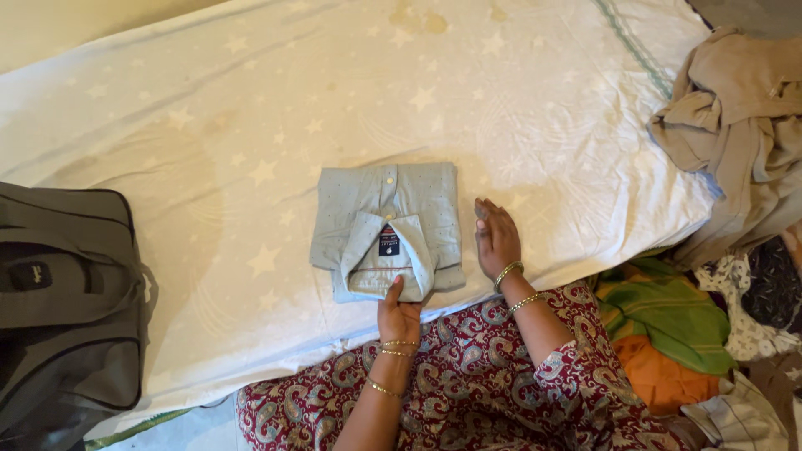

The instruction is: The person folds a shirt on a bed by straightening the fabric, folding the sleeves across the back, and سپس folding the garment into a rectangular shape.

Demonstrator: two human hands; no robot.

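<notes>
Star-printed white sheet covers our bed; at its centre lies a folded pale-blue shirt. Our left hand, at six o'clock, touches its collar, fingers loosely curled, gripping nothing. Our right hand rests flat, open, at three. Grey bag at nine, contents unseen

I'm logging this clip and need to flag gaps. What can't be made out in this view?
All in the head view:
- Folded shirt: its sleeves and back are tucked under the fold.
- Left hand: fingertips touch the collar; palm faces down, hidden.
- Right hand: lies flat on the star-print sheet; palm hidden.
- Grey bag: cut off by the left edge.
- Pile of clothes: cut off by the right edge; separate garments cannot be told apart.
</notes>
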